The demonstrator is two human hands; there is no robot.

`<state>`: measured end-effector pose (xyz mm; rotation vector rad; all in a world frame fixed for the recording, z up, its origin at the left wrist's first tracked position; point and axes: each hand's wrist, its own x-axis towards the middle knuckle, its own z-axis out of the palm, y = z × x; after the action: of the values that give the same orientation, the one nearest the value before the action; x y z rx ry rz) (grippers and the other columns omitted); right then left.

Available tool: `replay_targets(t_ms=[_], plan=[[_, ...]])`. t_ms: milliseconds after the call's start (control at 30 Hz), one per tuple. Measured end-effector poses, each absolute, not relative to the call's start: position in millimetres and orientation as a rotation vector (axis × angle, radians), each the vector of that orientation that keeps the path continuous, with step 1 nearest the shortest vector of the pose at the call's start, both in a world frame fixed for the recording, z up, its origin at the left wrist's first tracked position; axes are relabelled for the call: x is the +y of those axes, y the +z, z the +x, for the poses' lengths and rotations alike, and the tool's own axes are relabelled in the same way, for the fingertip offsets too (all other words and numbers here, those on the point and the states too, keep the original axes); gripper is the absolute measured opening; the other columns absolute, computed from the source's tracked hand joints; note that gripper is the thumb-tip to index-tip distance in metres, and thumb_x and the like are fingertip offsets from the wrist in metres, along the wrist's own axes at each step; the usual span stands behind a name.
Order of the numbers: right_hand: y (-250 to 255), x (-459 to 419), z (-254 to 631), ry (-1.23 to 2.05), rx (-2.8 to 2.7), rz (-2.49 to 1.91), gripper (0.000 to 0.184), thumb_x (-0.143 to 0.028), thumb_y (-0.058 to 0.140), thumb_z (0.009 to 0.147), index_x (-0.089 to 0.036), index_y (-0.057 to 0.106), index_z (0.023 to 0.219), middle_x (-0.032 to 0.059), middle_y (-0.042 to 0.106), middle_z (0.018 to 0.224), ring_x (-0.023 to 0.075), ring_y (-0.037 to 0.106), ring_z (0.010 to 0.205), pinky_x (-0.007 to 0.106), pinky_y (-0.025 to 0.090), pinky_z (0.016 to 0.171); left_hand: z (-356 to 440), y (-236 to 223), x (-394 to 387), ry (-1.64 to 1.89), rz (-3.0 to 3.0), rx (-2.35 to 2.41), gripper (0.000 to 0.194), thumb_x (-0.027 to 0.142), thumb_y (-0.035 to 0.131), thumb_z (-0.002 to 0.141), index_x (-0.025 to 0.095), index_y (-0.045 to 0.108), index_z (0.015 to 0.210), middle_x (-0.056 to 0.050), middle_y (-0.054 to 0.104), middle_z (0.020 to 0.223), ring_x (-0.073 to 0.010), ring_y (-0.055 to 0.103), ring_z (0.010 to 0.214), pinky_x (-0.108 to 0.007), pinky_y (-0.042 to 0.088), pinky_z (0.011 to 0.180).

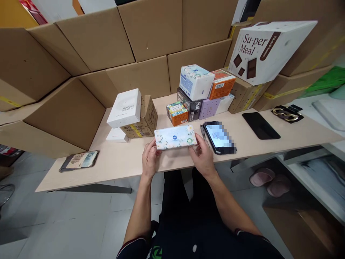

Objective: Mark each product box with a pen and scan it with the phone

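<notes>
A white tissue pack with a floral print and a blue logo is held level just above the front of the table. My left hand grips its left end, fingers closed around the edge. At the other end, my right hand pinches the right edge between thumb and fingers. Close to my right hand lie a pen and a phone with a lit, partly blurred screen. Behind the pack stands a small orange and green box.
Another floral tissue pack tops stacked boxes. A white power bank box rests on a brown carton. Banknotes lie at the left, a dark phone at the right. Cardboard walls enclose the back; a Su-per Meal box stands right.
</notes>
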<state>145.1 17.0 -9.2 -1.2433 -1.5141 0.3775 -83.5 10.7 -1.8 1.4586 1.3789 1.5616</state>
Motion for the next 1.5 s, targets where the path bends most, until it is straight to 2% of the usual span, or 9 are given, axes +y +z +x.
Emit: replay_targets(t_ms=[200, 333, 633, 733, 933, 1067, 1167, 1300, 1500], plan=[[-1.7, 20.6, 144.1, 0.396, -1.574, -1.294, 0.058, -0.039, 0.056, 0.092, -0.016, 0.051, 0.145, 0.0177, 0.066, 0.131, 0.0317, 0.061, 0.121, 0.051, 0.056, 0.096, -82.3, 9.1, 9.0, 1.458, 1.547, 1.457, 0.060, 0.059, 0.048, 0.098, 0.020, 0.059, 0.142, -0.013, 0.064, 0.133, -0.0261, 0.061, 0.120, -0.042, 0.049, 0.105], [-1.2, 19.8, 143.5, 0.472, -1.590, -1.276, 0.063, -0.041, 0.056, 0.093, -0.015, 0.044, 0.150, 0.0189, 0.060, 0.142, 0.0301, 0.063, 0.119, 0.050, 0.056, 0.096, -79.4, 14.6, 7.5, 1.440, 1.604, 1.396, 0.058, 0.057, 0.050, 0.098, 0.023, 0.057, 0.145, -0.010, 0.058, 0.147, -0.0272, 0.047, 0.142, -0.043, 0.036, 0.120], [0.3, 15.9, 142.7, 0.423, -1.494, -1.322, 0.062, -0.045, 0.057, 0.093, -0.013, 0.049, 0.146, 0.0185, 0.068, 0.121, 0.0243, 0.065, 0.093, 0.044, 0.059, 0.082, -80.1, 8.6, 7.4, 1.467, 1.442, 1.300, 0.062, 0.059, 0.051, 0.097, 0.020, 0.056, 0.144, -0.015, 0.059, 0.144, -0.0290, 0.061, 0.123, -0.039, 0.056, 0.093], [2.2, 15.7, 142.5, 0.414, -1.536, -1.330, 0.059, -0.044, 0.056, 0.094, -0.015, 0.051, 0.144, 0.0170, 0.069, 0.118, 0.0251, 0.065, 0.094, 0.045, 0.059, 0.084, -79.4, 9.7, 7.3, 1.480, 1.477, 1.318, 0.059, 0.058, 0.051, 0.097, 0.021, 0.057, 0.143, -0.014, 0.060, 0.141, -0.0283, 0.060, 0.124, -0.041, 0.053, 0.099], [-0.3, 15.3, 140.5, 0.371, -1.565, -1.323, 0.058, -0.039, 0.057, 0.093, -0.017, 0.048, 0.146, 0.0180, 0.067, 0.126, 0.0255, 0.067, 0.096, 0.044, 0.060, 0.081, -75.1, 9.6, 5.6, 1.451, 1.757, 1.383, 0.067, 0.053, 0.051, 0.099, 0.032, 0.031, 0.158, -0.012, 0.051, 0.143, -0.0247, 0.056, 0.124, -0.042, 0.051, 0.101], [-2.6, 15.4, 139.8, 0.297, -1.601, -1.282, 0.057, -0.028, 0.054, 0.093, -0.017, 0.044, 0.148, 0.0180, 0.065, 0.133, 0.0245, 0.069, 0.102, 0.039, 0.060, 0.079, -68.9, 14.5, 1.6, 1.297, 2.050, 1.567, 0.056, 0.050, 0.054, 0.098, 0.032, 0.043, 0.151, -0.013, 0.042, 0.144, -0.0275, 0.049, 0.132, -0.043, 0.052, 0.100], [-0.2, 16.5, 147.2, 0.124, -1.614, -1.257, 0.049, -0.025, 0.052, 0.095, -0.016, 0.049, 0.143, 0.0175, 0.066, 0.131, 0.0243, 0.067, 0.105, 0.039, 0.058, 0.082, -64.7, 19.1, -1.0, 1.215, 2.120, 1.657, 0.049, 0.049, 0.053, 0.099, 0.031, 0.050, 0.145, -0.012, 0.039, 0.142, -0.0254, 0.055, 0.122, -0.043, 0.054, 0.098], [9.0, 20.3, 166.1, -0.181, -1.651, -1.387, 0.032, -0.028, 0.049, 0.098, -0.016, 0.063, 0.124, 0.0142, 0.071, 0.110, 0.0269, 0.062, 0.104, 0.045, 0.051, 0.093, -62.8, 21.1, -1.8, 1.199, 2.145, 1.684, 0.047, 0.049, 0.052, 0.099, 0.031, 0.052, 0.142, -0.012, 0.039, 0.142, -0.0227, 0.059, 0.111, -0.044, 0.056, 0.095], [20.9, 22.7, 173.9, -0.266, -1.899, -1.765, 0.023, -0.029, 0.054, 0.093, -0.017, 0.071, 0.105, 0.0169, 0.065, 0.090, 0.0312, 0.052, 0.092, 0.044, 0.045, 0.077, -63.3, 19.9, -1.3, 1.226, 2.150, 1.667, 0.047, 0.048, 0.055, 0.098, 0.030, 0.051, 0.142, -0.013, 0.039, 0.141, -0.0228, 0.060, 0.109, -0.045, 0.056, 0.095]])
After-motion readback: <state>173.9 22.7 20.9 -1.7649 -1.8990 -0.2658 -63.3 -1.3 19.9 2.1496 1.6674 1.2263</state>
